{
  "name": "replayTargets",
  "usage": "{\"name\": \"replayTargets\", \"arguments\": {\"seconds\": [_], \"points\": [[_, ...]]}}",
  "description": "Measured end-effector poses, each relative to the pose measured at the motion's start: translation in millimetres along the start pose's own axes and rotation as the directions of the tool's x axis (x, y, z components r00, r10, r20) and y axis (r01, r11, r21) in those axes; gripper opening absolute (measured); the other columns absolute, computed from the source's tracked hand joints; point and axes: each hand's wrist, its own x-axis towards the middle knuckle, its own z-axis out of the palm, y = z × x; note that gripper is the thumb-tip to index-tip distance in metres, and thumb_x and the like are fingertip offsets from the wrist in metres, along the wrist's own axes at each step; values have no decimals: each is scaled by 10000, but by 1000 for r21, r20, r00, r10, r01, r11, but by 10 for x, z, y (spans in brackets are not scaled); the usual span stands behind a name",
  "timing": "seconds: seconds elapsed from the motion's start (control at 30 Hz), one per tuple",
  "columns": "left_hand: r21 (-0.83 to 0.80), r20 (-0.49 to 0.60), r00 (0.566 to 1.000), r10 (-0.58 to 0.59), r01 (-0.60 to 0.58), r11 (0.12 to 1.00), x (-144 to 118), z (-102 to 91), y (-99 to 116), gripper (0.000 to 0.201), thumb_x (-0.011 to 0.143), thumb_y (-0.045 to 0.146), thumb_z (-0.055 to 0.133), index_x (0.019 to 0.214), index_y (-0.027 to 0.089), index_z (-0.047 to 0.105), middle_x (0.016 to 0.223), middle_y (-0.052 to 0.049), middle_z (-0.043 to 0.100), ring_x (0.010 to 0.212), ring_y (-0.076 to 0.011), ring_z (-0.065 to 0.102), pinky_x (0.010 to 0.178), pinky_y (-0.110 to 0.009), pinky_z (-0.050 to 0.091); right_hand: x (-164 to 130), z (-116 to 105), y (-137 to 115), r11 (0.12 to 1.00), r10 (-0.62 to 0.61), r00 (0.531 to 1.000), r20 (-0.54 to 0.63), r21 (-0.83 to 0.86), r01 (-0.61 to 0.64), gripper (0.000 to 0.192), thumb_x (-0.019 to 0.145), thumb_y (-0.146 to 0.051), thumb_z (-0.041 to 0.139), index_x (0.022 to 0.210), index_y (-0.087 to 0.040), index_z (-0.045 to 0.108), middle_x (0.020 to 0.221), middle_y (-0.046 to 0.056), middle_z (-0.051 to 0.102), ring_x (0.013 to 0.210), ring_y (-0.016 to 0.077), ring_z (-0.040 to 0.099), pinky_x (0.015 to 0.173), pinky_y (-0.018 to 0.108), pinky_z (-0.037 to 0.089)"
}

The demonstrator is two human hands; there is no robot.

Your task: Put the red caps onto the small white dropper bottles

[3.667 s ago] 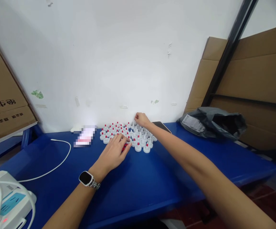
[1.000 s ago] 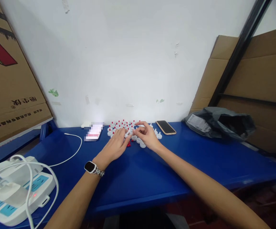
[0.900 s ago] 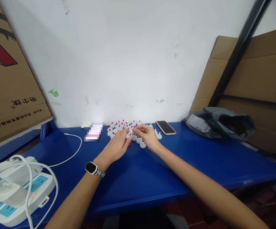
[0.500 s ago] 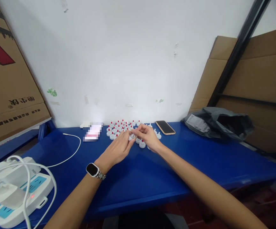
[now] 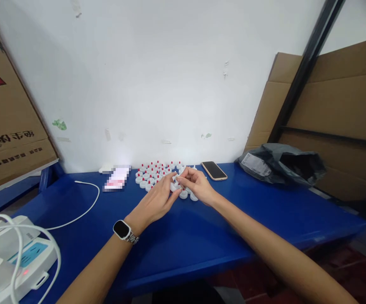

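A small white cap [image 5: 174, 186] is pinched between the fingertips of the left hand [image 5: 156, 202] and right hand [image 5: 195, 185], both narrowed on it, apparently so it can be worked on just above the blue tabletop [image 5: 183, 236]. Behind it, white caps with red tips [image 5: 153, 172] are clustered near the wall. A phone [image 5: 213, 170] lies right of them, a grey bag [image 5: 281, 162] beyond

Smooth white plastic caps [image 5: 151, 174] lie on a glossy blue table [image 5: 183, 236] beside matt cardboard [image 5: 337, 109].
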Motion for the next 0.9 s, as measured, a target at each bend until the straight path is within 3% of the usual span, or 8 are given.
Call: {"name": "replayTargets", "arguments": {"seconds": [0.07, 0.17, 0.33, 0.57, 0.77, 0.9], "points": [[59, -72, 997, -23, 27, 998, 38, -9, -108, 580, 976, 491, 418, 1441, 178, 267, 1198, -131, 570, 1139, -279, 568, 985, -463, 462, 161, -108, 44, 991, -63, 996, -60, -120, 56, 285, 798, -434, 688, 733, -195, 546, 643, -11, 596, 580, 115, 530, 569, 246, 413], [150, -114, 993, -45, 61, 987, 92, -47, -270, 464, 1001, 423, 377, 1392, 175, 359, 1105, -96, 592, 1090, -265, 560, 985, -466, 447, 499, -314, 171, 925, -130, 977, -170, -375, 58, 165, 821, -330, 638, 781, -181, 582, 701, 12, 653, 650, 137, 598, 613, 247, 448], [229, -81, 995, -55, 73, 971, 103, -60, -365, 284, 1013, 333, 341, 1161, 178, 527, 1075, -87, 599, 1040, -257, 545, 945, -453, 445, 1008, -489, 504, 630, 19, 995, -103, -771, -91, 51, 808, -164, 577, 798, -160, 627, 779, 43, 709, 703, 133, 634, 626, 214, 443], [195, -54, 996, -72, 81, 977, 3, -36, -358, 233, 998, 334, 382, 1075, 198, 554, 1067, -70, 593, 1012, -249, 545, 901, -429, 452, 1233, -384, 710, 485, 128, 992, -21, -871, -81, 72, 744, -143, 631, 756, -158, 700, 787, 57, 728, 734, 160, 639, 675, 232, 431], [177, -34, 996, -79, 84, 981, 18, -36, -334, 228, 996, 328, 377, 1037, 203, 563, 1048, -68, 590, 1010, -250, 536, 891, -434, 456, 1155, -479, 615, 376, 140, 988, -60, -920, -109, 204, 811, -264, 604, 960, -175, 712, 861, 69, 734, 854, 208, 648, 819, 307, 426], [158, -39, 997, -64, 69, 985, 36, -12, -304, 216, 992, 317, 388, 1047, 207, 565, 1057, -65, 584, 1021, -246, 531, 906, -434, 454, 1083, -572, 600, 342, 165, 984, -64, -932, -118, 84, 767, -215, 637, 784, -173, 707, 821, 68, 730, 865, 228, 647, 869, 347, 405]]}}
